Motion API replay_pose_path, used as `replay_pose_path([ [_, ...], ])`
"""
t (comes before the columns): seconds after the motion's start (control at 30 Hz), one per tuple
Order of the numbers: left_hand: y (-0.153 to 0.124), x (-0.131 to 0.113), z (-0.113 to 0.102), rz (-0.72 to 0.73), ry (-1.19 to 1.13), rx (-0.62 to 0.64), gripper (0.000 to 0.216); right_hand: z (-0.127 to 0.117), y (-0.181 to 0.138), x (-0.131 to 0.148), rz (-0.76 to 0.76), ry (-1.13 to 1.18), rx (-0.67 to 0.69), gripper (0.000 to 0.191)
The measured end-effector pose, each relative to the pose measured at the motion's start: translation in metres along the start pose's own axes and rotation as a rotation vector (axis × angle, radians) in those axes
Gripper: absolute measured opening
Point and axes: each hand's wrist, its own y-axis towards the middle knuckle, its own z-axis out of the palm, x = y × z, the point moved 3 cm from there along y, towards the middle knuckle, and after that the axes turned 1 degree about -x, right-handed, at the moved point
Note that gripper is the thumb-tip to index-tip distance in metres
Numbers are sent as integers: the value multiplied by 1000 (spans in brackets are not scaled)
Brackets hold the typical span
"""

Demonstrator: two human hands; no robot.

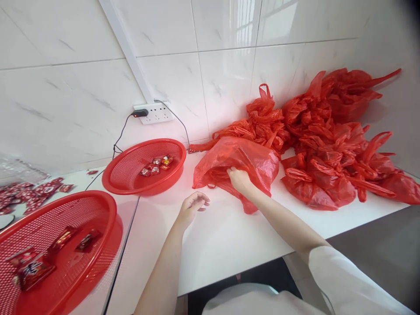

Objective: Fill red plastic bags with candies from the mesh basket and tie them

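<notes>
My right hand (240, 180) is closed on the edge of a red plastic bag (236, 151), its fingertips partly turned into the folds. The bag lies puffed up on the white table, and what is inside cannot be made out. Left of it, just above the tabletop, my left hand (193, 205) is held with loosely bent fingers and nothing in it. Beyond that hand stands a red plastic basket (113, 175) with several small wrapped packets (156, 165) at its bottom.
A second red basket (110, 205) at the lower left holds several packets (34, 270). Behind it lies a heap of red packets (33, 192). Filled red bags (331, 153) crowd the right side against the wall. A power strip (154, 113) with cables is on the tiled wall.
</notes>
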Motion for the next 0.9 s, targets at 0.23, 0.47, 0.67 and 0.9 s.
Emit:
replay_pose_path([
  [0.23, -2, 3, 15, 86, -42, -60, 28, -63, -9, 23, -60, 159, -218, 36],
  [0.47, -22, -26, 28, 655, 337, -460, 57, -91, -27, 45, -234, 1006, -168, 45],
  [0.67, -26, -38, 41, 817, 330, -473, 97, -76, -30, 57, -350, 1415, 132, 45],
  [0.9, -57, -54, 34, 1277, 1000, -889, 82, -56, -33, 57, -233, 1343, 189, 41],
])
